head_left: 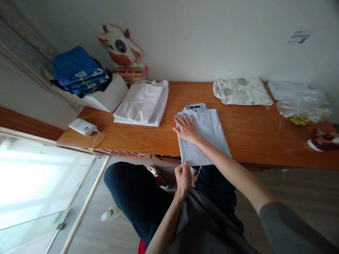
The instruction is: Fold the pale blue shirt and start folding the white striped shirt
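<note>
A light grey-blue collared shirt, folded into a rough rectangle, lies on the wooden table with its collar toward the wall. Its lower end hangs over the table's front edge. My right hand rests flat on the upper left of the shirt, fingers spread. At the shirt's lower left corner, my left hand is closed, pinching the fabric just beyond the table edge. To the left lies a stack of folded white shirts.
Blue folded clothes lie on a white box beside a cow toy keyboard. A white corded device lies at the table's left end. Patterned cloth, a clear plastic bag and a dark red item are to the right.
</note>
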`<state>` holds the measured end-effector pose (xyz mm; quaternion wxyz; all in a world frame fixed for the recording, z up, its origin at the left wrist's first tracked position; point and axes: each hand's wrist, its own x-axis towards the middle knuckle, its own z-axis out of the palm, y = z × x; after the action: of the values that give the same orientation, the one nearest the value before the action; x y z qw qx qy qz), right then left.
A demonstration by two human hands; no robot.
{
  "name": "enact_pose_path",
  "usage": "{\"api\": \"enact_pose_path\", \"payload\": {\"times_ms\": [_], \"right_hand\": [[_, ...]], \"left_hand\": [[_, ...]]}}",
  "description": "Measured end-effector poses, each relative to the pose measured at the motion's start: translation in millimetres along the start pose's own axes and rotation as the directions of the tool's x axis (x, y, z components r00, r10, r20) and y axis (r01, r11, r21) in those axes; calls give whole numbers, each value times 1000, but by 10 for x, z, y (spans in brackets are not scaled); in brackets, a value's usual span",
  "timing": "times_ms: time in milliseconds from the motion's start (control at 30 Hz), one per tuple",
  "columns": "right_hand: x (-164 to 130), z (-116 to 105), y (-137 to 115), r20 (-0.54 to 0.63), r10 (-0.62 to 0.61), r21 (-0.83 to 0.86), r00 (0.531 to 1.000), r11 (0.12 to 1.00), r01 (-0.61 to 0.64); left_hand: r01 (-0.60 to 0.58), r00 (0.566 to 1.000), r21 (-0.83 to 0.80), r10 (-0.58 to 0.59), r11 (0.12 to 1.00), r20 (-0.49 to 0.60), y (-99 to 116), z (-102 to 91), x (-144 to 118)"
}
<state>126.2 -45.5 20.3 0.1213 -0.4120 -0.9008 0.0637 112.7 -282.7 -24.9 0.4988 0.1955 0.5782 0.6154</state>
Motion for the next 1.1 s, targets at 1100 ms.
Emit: {"api": "enact_pose_path", "payload": {"times_ms": [1100], "right_hand": [[210, -163, 271, 176, -60, 82, 982, 996, 46]], "left_hand": [[-1, 998, 148, 10, 989, -64, 154, 81, 147]]}}
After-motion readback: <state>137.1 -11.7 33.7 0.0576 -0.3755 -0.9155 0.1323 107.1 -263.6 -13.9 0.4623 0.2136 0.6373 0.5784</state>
